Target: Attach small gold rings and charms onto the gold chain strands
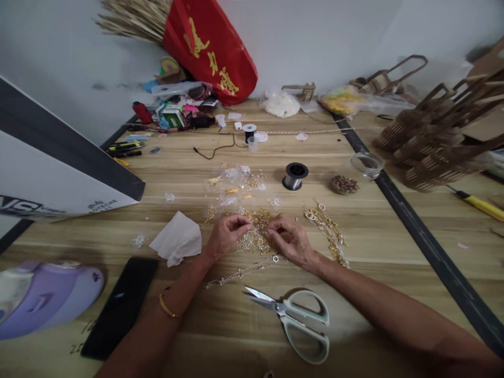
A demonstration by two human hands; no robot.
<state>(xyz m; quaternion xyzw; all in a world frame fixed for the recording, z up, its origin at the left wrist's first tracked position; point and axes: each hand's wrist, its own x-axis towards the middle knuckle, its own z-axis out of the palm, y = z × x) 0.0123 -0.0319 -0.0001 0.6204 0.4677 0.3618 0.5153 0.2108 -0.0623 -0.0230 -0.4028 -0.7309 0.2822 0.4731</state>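
Over a scattered pile of gold and silver jewellery findings (258,223), my left hand (229,233) has its thumb and forefinger pinched together. My right hand (289,239) faces it from the other side of the pile, fingers closed in a pinch as well. Whatever sits between either set of fingertips is too small to make out. Just below lies a thin silver chain (244,272) with a ring at its right end. Gold and silver chains (333,236) are bunched right of my right hand. Scissors (281,308) with pale handles lie nearer to me, blades slightly apart.
A wire spool (295,176) and a heap of dark beads (344,184) stand behind the hands. A tissue (178,239), a phone (120,310) and a purple bottle (51,296) lie left. A white box (59,173) leans in from the left. Wooden racks (441,136) stack at right.
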